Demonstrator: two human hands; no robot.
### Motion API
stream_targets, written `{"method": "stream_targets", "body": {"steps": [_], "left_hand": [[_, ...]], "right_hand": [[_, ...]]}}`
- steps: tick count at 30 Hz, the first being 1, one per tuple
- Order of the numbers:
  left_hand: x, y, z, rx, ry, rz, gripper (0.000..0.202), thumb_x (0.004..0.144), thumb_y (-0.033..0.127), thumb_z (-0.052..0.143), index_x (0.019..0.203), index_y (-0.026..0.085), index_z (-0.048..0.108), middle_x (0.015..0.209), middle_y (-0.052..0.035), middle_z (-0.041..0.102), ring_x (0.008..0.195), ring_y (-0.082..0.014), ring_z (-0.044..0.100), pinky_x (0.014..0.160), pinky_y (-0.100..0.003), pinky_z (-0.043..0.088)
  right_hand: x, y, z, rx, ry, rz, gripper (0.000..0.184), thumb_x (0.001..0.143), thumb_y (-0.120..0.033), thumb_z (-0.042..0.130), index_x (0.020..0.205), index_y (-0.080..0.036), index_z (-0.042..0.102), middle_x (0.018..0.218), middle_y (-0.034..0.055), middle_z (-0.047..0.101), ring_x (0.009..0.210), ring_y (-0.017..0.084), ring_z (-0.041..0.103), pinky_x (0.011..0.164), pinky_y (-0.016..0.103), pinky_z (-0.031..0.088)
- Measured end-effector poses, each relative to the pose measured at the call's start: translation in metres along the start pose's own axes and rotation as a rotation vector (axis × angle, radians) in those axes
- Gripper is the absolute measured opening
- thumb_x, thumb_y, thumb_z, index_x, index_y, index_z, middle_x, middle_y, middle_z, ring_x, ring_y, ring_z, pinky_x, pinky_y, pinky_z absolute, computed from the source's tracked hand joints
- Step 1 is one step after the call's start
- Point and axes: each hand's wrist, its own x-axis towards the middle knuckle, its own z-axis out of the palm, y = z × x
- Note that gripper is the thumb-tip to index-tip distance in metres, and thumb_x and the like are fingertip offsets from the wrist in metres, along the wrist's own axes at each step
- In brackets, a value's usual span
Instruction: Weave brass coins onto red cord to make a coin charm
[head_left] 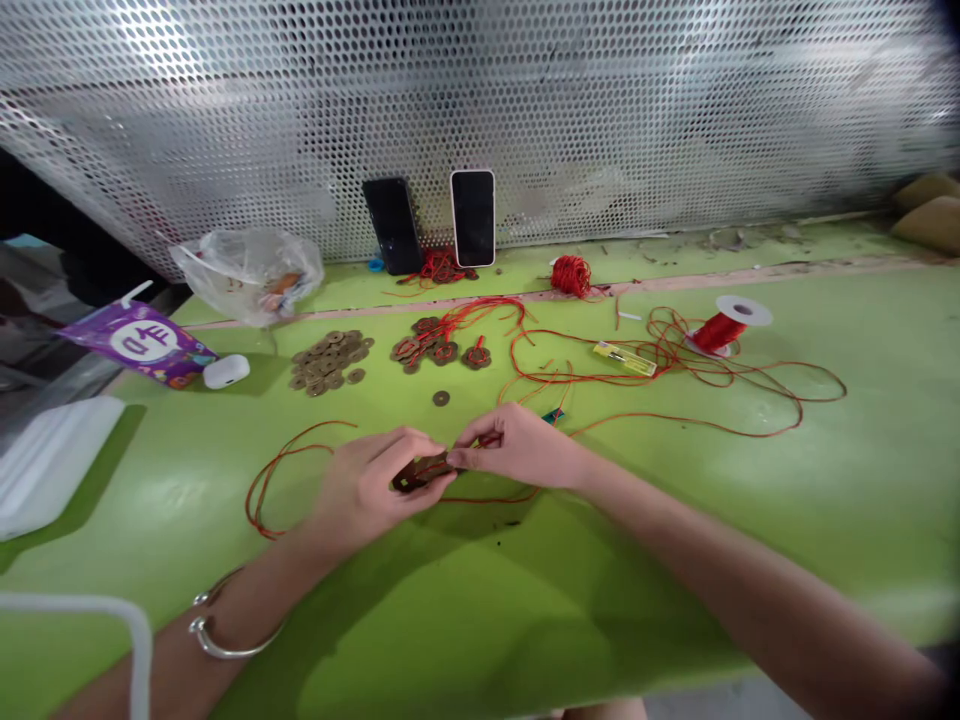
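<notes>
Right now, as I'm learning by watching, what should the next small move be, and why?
I'd probably hold the coins steady in the left hand and gently draw the red cord snug with the right hand: cord crosses the coins, both hands meet there, and loose curves lie nearby.

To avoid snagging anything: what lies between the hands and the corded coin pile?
In the head view, one loose coin lies on the green table between the corded coin pile and the left hand and right hand.
</notes>
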Motion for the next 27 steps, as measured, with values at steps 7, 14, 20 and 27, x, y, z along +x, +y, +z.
{"method": "stream_targets", "body": {"steps": [7, 14, 20, 27], "left_hand": [[0.002, 0.002, -0.003, -0.010, -0.015, -0.009, 0.008, 0.080, 0.026, 0.061, 0.084, 0.020, 0.058, 0.073, 0.0016, 0.069, 0.058, -0.0100, 0.063, 0.052, -0.019, 0.045], [0.002, 0.001, -0.003, -0.190, -0.073, -0.237, 0.018, 0.077, 0.034, 0.063, 0.091, 0.023, 0.062, 0.076, 0.0007, 0.069, 0.060, -0.0117, 0.062, 0.056, -0.021, 0.048], [0.006, -0.002, -0.006, -0.658, -0.089, -0.620, 0.034, 0.085, 0.040, 0.056, 0.113, 0.022, 0.057, 0.091, -0.0042, 0.065, 0.057, -0.0104, 0.062, 0.055, -0.023, 0.051], [0.005, -0.006, 0.002, -0.864, -0.004, -0.747, 0.024, 0.083, 0.037, 0.059, 0.099, 0.019, 0.059, 0.066, 0.0022, 0.059, 0.050, -0.0103, 0.058, 0.052, -0.024, 0.048]], "right_hand": [[-0.001, 0.001, -0.003, 0.008, -0.023, -0.025, 0.024, 0.077, -0.036, 0.067, 0.083, -0.014, 0.073, 0.061, -0.0023, 0.056, 0.051, 0.007, 0.036, 0.046, 0.019, 0.026], [0.000, 0.002, 0.001, -0.029, 0.084, -0.032, 0.021, 0.079, -0.032, 0.062, 0.082, -0.013, 0.071, 0.062, -0.0005, 0.057, 0.053, 0.008, 0.040, 0.050, 0.021, 0.030], [0.004, 0.008, -0.012, 0.051, 0.208, -0.008, 0.027, 0.078, -0.039, 0.064, 0.083, -0.012, 0.069, 0.059, -0.0016, 0.052, 0.050, 0.007, 0.037, 0.048, 0.022, 0.028], [0.005, 0.014, -0.020, 0.058, 0.240, 0.028, 0.036, 0.075, -0.047, 0.065, 0.084, -0.013, 0.069, 0.059, -0.0018, 0.051, 0.050, 0.007, 0.036, 0.047, 0.022, 0.026]]}}
